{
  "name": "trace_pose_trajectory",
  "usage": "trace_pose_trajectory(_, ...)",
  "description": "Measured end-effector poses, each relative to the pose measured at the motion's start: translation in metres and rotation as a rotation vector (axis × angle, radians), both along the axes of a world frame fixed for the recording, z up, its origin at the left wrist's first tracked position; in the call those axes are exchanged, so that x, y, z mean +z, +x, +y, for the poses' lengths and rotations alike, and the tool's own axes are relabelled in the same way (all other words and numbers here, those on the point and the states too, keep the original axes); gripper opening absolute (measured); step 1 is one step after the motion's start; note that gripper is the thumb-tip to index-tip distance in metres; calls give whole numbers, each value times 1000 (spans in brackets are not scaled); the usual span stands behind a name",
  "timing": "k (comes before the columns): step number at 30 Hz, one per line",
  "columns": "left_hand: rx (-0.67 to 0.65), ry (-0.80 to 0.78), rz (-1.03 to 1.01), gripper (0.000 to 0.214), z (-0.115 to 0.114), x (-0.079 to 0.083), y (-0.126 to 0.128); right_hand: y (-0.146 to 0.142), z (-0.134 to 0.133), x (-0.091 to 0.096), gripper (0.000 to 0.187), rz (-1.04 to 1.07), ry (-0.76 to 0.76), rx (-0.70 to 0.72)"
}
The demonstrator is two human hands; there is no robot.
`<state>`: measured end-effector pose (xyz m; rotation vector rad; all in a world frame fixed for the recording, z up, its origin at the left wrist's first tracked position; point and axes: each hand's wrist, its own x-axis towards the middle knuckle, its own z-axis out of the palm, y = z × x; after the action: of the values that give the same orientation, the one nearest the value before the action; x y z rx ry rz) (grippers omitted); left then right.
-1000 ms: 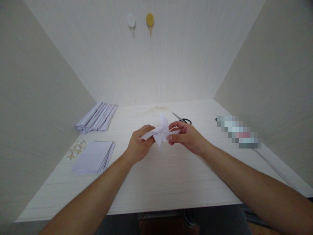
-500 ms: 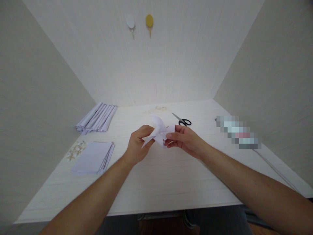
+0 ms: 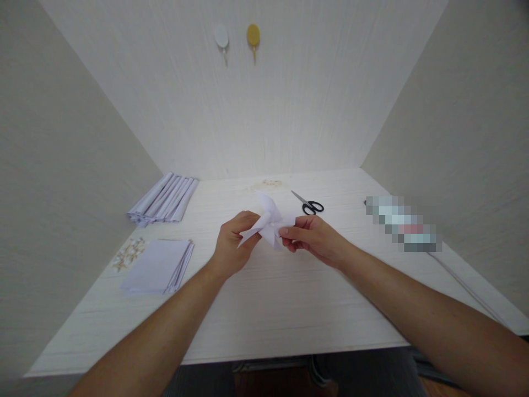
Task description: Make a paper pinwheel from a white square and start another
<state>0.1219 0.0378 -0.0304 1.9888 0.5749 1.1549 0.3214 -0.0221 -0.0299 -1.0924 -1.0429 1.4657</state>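
A white paper pinwheel (image 3: pixel 270 223) with curled blades is held between both hands above the middle of the table. My left hand (image 3: pixel 236 242) is closed on its left side, thumb on top and fingers partly hidden behind the paper. From the right, my right hand (image 3: pixel 309 236) pinches a blade near the centre between thumb and fingers. Just behind that hand lie scissors (image 3: pixel 309 205) with black handles, their blades pointing to the back left.
Rolled white paper sticks (image 3: pixel 165 198) are heaped at the back left. In front of them lies a stack of white paper sheets (image 3: pixel 155 267), beside small whitish-gold pieces (image 3: pixel 129 255). A blurred-out object with a cord (image 3: pixel 403 223) is at the right. Two hooks (image 3: pixel 253 36) hang on the back wall.
My right hand's fingers have curled in closer to the pinwheel's centre. The pinwheel's blades have spread and shifted slightly. My left hand stays in place.
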Motion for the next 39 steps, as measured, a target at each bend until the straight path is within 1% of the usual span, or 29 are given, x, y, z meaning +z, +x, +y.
trace_pose_trajectory(6,-13,-6,-15,11,0,-2,1,0,0,0,32,-21,53,0)
trace_pose_trajectory(13,-11,-25,-30,12,1,-2,1,-2,-1,1,37,91,23,7)
trace_pose_trajectory(19,-31,-58,-24,16,6,-4,0,0,2,0,37,49,42,-7)
trace_pose_trajectory(21,-45,-113,-30,17,8,-5,0,5,3,2,37,-2,32,-53)
trace_pose_trajectory(24,-59,-271,-11,19,8,-6,1,12,5,7,32,-98,60,-174)
trace_pose_trajectory(26,-76,-365,39,20,7,-6,3,14,5,10,27,-117,78,-192)
trace_pose_trajectory(27,-93,-395,68,19,6,-5,3,14,5,12,26,-116,79,-176)
trace_pose_trajectory(29,-136,-429,100,19,6,-5,5,13,3,13,25,-120,71,-98)
trace_pose_trajectory(31,-189,-453,99,18,5,-6,6,10,2,13,27,-133,68,-18)
trace_pose_trajectory(33,-245,-479,75,18,6,-7,7,8,1,11,30,-143,66,30)
trace_pose_trajectory(36,-310,-531,46,18,6,-8,9,9,1,7,34,-180,85,13)
trace_pose_trajectory(39,-326,-570,21,18,6,-7,9,11,2,5,35,-245,120,-6)
